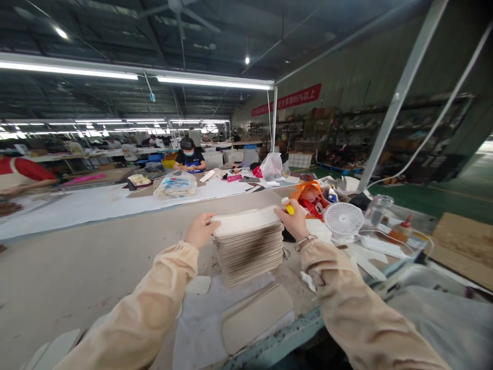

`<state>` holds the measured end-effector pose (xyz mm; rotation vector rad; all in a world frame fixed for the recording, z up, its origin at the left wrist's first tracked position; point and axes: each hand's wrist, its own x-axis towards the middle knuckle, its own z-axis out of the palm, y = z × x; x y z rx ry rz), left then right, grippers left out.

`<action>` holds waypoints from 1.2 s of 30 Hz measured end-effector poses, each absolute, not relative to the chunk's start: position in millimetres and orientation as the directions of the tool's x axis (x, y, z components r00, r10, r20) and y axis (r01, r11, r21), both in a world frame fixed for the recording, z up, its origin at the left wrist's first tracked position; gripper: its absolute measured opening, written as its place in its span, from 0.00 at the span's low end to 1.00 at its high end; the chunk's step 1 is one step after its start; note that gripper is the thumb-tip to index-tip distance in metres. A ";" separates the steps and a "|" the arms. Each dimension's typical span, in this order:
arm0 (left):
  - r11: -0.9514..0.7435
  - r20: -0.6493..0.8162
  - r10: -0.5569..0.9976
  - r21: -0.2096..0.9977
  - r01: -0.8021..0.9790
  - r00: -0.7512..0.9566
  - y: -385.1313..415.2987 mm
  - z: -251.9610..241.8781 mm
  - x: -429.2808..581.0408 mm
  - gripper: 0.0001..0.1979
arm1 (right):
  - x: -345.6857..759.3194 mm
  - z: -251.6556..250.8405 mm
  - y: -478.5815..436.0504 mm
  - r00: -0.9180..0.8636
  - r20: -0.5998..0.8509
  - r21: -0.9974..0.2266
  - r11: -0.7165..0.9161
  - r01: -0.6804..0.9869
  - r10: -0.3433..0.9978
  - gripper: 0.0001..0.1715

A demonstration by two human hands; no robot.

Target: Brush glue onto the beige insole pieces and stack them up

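A tall stack of cream, round-cornered flat panels [250, 252] stands on the table in front of me. My left hand [200, 230] pinches the left end of the pale top panel [246, 220]. At the panel's right end, my right hand [295, 222] has its fingertips against the edge. A small yellow tool [290, 209] with a whitish end sticks out of that hand; its kind is unclear. Nearer to me, a few more beige panels [258, 316] lie on a white sheet [196, 334]. A small pale piece [198, 284] sits left of the stack.
To the right are a white fan [344, 220], an orange bag [310, 195], a clear jar [379, 208] and a red-capped glue bottle [402, 228]. A metal post [400, 97] rises at the table's right. Across the table, a person [189, 159] sits behind a plastic bag [175, 184].
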<state>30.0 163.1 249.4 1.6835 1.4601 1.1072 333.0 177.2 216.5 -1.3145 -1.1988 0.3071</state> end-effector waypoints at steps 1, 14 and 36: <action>-0.176 0.185 0.982 0.866 0.468 0.027 169.8 247.7 28.7 0.23 | 331.6 213.6 182.7 0.419 0.496 -0.835 0.286 0.470 0.761 0.21; -0.204 0.295 0.954 0.518 0.831 0.050 177.7 217.4 28.4 0.16 | 330.4 191.0 187.1 0.218 0.622 -0.555 0.226 0.800 0.752 0.14; -0.470 0.384 0.824 0.051 0.881 0.417 143.0 199.6 55.2 0.25 | 343.9 166.8 143.3 -0.166 0.674 -0.190 0.386 0.903 0.720 0.14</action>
